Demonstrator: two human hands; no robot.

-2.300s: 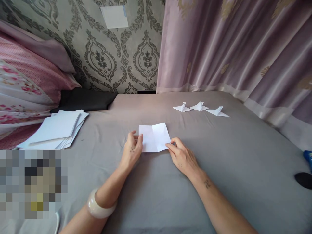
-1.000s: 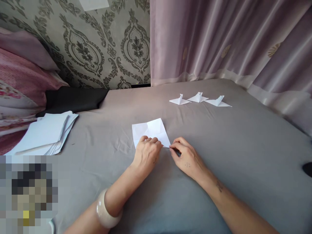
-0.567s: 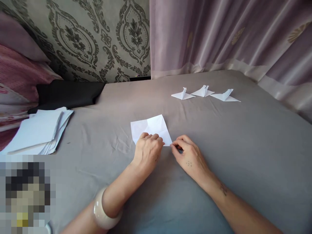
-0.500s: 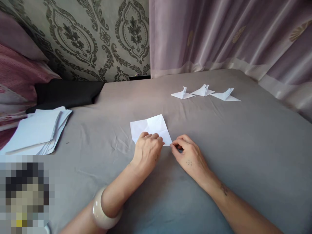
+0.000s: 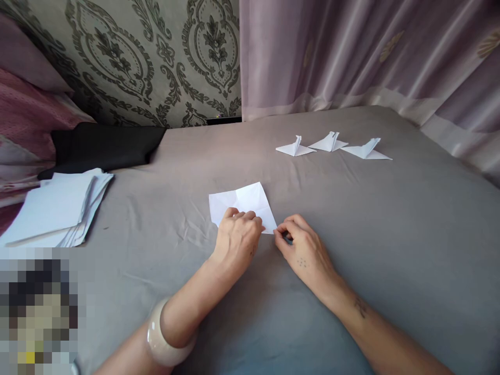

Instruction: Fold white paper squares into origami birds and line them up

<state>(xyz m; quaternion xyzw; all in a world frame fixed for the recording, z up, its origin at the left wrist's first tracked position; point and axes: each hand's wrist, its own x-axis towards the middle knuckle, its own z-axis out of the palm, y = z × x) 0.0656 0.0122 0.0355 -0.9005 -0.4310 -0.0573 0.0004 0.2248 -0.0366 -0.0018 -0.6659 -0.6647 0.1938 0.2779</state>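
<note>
At the left lies a stack of white paper (image 5: 50, 205) on the grey cloth (image 5: 187, 307). To the right of it, the left hand (image 5: 239, 234) comes from the near side, palm down, fingers curled over the near part of a creased white sheet (image 5: 252, 197); whether they grip it, I cannot tell. The step in hand seems to be working a fold near this edge, and the next move probably calls for a steady corner and even finger pressure. The right hand (image 5: 302, 245), wrist low, has thumb and forefinger pinched together on the sheet's near right corner. Farther right, on the far side, stand three origami birds (image 5: 329, 143).
</note>
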